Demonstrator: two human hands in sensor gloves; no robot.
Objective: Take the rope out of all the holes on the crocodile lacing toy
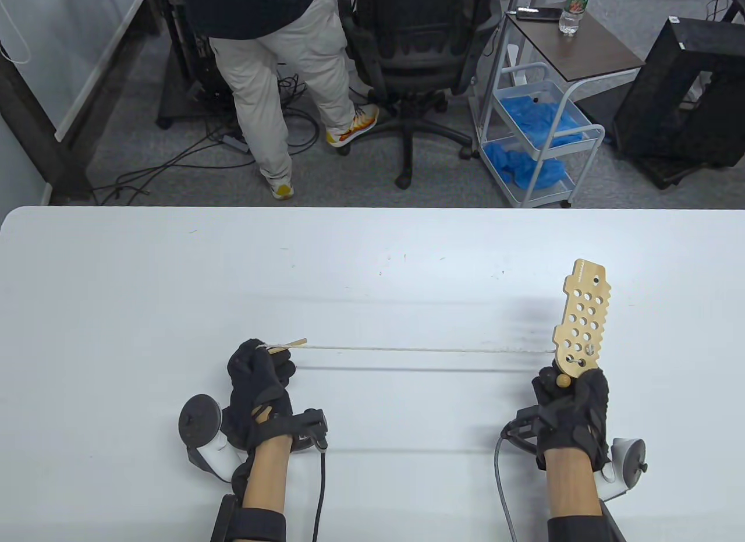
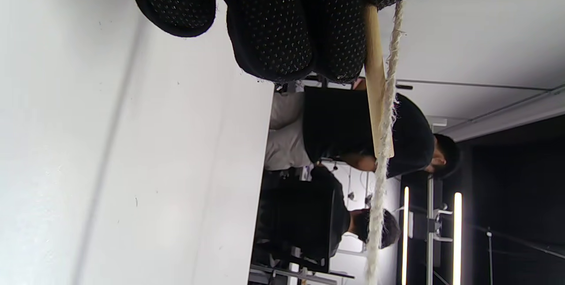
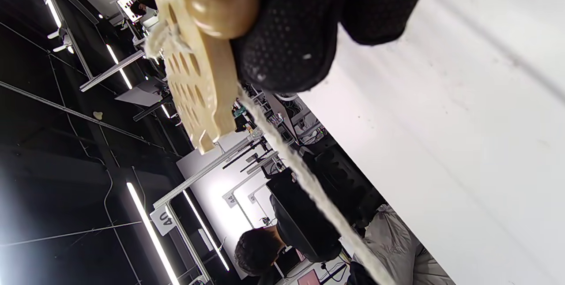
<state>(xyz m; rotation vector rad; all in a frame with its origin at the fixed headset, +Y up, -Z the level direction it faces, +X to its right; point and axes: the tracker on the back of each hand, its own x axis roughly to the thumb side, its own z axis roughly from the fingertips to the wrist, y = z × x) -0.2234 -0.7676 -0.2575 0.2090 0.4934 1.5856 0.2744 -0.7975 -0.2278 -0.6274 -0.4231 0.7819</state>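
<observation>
At lower right, the right hand [image 1: 573, 405] grips the wooden crocodile board [image 1: 583, 318] upright. The left hand [image 1: 259, 379], lower left, pinches the rope [image 1: 407, 349] and its wooden needle [image 1: 288, 346], stretched taut between them.

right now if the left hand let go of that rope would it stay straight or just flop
Probably flop. The rope looks like soft, fuzzy twisted cord, straight only because it is stretched between the left hand and the wooden toy. The thin wooden stick at its end looks rigid, so that tip would likely stay straight and drop first.
</observation>
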